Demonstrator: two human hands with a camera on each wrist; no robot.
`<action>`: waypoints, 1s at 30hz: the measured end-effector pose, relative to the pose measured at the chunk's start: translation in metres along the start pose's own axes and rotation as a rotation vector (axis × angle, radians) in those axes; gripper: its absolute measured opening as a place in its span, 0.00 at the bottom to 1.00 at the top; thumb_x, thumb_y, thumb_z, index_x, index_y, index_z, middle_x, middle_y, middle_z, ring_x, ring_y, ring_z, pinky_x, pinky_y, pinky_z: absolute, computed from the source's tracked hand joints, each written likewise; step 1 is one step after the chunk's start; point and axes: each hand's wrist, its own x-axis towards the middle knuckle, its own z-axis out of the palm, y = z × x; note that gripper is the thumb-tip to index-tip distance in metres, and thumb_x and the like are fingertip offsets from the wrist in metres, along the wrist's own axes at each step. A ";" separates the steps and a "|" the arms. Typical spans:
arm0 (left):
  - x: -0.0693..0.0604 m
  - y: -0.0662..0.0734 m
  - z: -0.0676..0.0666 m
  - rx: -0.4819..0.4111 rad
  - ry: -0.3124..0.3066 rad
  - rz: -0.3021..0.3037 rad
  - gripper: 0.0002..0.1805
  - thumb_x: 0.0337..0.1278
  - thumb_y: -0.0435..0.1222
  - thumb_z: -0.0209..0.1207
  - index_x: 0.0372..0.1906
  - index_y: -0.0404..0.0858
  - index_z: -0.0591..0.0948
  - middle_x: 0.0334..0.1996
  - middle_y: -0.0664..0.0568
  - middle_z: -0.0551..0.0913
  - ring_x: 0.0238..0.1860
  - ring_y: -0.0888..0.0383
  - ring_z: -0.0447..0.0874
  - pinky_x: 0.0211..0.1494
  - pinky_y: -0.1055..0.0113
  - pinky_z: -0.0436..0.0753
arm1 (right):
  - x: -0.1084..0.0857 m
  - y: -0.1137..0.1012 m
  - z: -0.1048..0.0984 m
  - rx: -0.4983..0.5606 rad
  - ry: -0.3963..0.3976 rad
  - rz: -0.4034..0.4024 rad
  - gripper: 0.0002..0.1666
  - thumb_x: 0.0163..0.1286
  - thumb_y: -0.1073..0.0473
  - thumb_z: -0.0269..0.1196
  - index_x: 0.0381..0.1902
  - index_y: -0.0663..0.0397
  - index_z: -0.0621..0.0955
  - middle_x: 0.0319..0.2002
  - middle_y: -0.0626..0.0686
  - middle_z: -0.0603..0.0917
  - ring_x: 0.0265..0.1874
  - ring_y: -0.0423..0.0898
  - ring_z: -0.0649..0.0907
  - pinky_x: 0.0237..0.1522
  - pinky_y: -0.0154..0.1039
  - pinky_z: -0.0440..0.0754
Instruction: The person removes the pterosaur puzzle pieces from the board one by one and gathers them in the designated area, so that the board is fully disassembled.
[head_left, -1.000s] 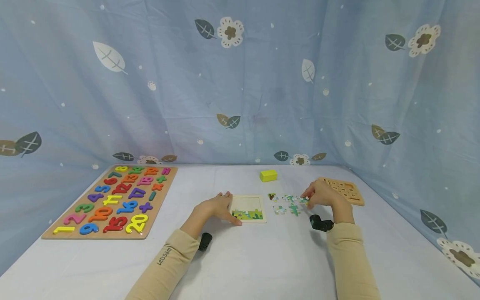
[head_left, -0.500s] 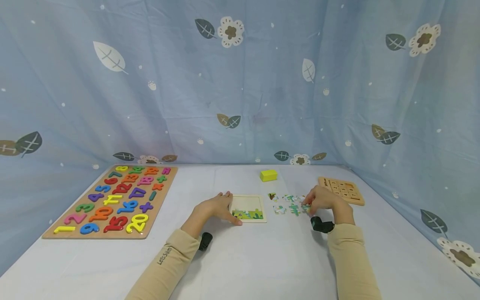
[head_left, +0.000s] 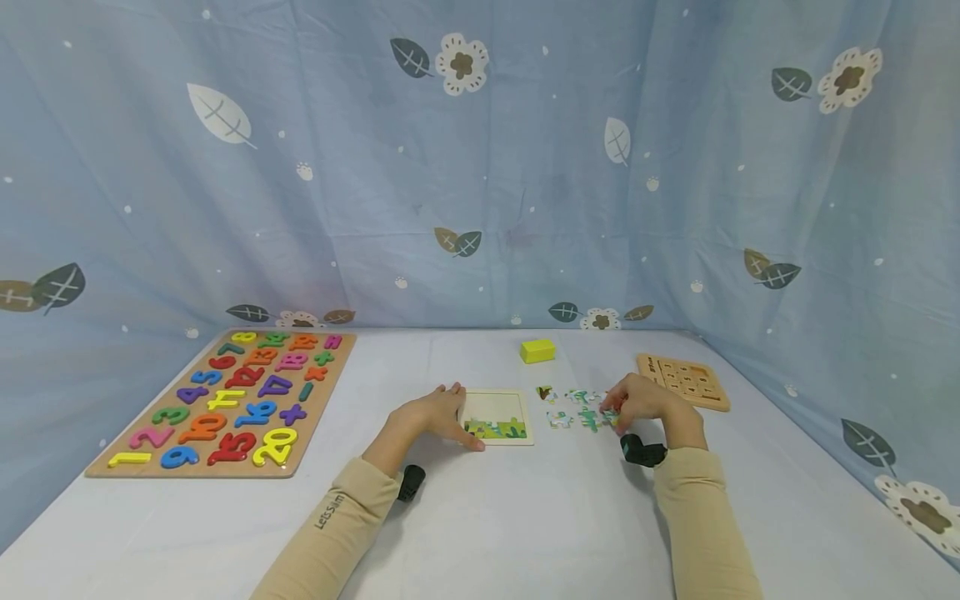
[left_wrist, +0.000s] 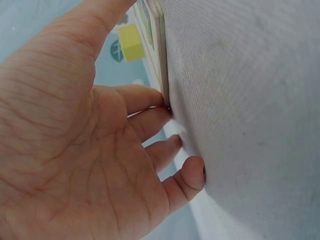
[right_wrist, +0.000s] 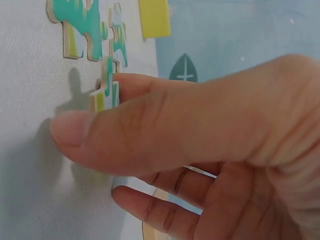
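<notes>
In the head view, my left hand (head_left: 433, 415) rests at the left side of a small wooden puzzle tray (head_left: 487, 397), its fingers spread and relaxed. The left wrist view shows fingertips against the edge of the puzzle tray (left_wrist: 161, 55) and on the cloth. A green and yellow scene covers the tray's lower part. My right hand (head_left: 643, 398) pinches a green, white and yellow jigsaw piece (right_wrist: 102, 95) between thumb and index finger, low over the table. Beside it lie several loose pieces, including a green jigsaw piece (head_left: 588, 418) and a white one (head_left: 558, 420).
A yellow block (head_left: 537, 352) stands behind the loose pieces. At the right back lies a wooden number board (head_left: 693, 383), close to my right hand. A large board of colourful numbers (head_left: 225, 408) fills the left side. A patterned blue curtain (head_left: 525, 167) closes off the back.
My right hand has moved slightly nearer to me, bringing the pinched piece down from the upper row, then a little left beside the green piece. The left hand stays still.
</notes>
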 end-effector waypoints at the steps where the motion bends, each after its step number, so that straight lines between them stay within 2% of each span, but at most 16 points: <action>1: 0.000 0.000 0.000 0.000 -0.001 -0.001 0.60 0.46 0.58 0.68 0.74 0.30 0.52 0.76 0.41 0.50 0.77 0.41 0.44 0.75 0.45 0.54 | 0.000 0.000 0.000 0.006 -0.002 0.001 0.23 0.38 0.69 0.71 0.39 0.63 0.87 0.32 0.56 0.83 0.31 0.45 0.74 0.34 0.37 0.74; 5: 0.000 0.000 0.000 -0.003 -0.002 -0.001 0.60 0.46 0.58 0.68 0.75 0.30 0.52 0.76 0.41 0.50 0.77 0.42 0.44 0.76 0.46 0.54 | 0.000 -0.001 -0.002 0.013 0.024 -0.002 0.24 0.39 0.68 0.72 0.41 0.63 0.86 0.34 0.56 0.83 0.32 0.44 0.75 0.34 0.36 0.75; 11: 0.001 0.000 0.000 0.002 0.003 -0.002 0.60 0.46 0.58 0.68 0.74 0.30 0.52 0.76 0.41 0.50 0.77 0.42 0.44 0.76 0.46 0.54 | 0.000 -0.009 -0.008 0.050 0.064 -0.063 0.25 0.41 0.69 0.68 0.43 0.68 0.85 0.34 0.62 0.82 0.30 0.45 0.74 0.31 0.37 0.74; 15: 0.000 0.000 0.000 0.004 0.001 -0.007 0.60 0.46 0.58 0.68 0.74 0.30 0.52 0.76 0.41 0.50 0.77 0.42 0.44 0.75 0.45 0.54 | 0.001 -0.016 -0.008 0.031 0.072 -0.059 0.22 0.45 0.67 0.70 0.43 0.67 0.85 0.38 0.62 0.83 0.33 0.44 0.75 0.34 0.37 0.75; 19: 0.000 0.001 0.000 0.004 -0.002 -0.012 0.60 0.46 0.58 0.68 0.75 0.31 0.51 0.77 0.42 0.49 0.77 0.42 0.44 0.75 0.45 0.54 | 0.004 -0.027 -0.007 0.024 0.074 -0.083 0.21 0.50 0.64 0.71 0.43 0.66 0.85 0.37 0.63 0.83 0.32 0.45 0.76 0.34 0.38 0.76; 30: 0.000 0.002 0.000 -0.004 0.001 -0.012 0.60 0.46 0.57 0.68 0.74 0.30 0.52 0.76 0.41 0.50 0.77 0.41 0.44 0.76 0.46 0.54 | 0.030 -0.067 0.018 0.010 -0.022 -0.289 0.20 0.55 0.59 0.70 0.44 0.66 0.85 0.40 0.62 0.86 0.34 0.41 0.79 0.38 0.36 0.78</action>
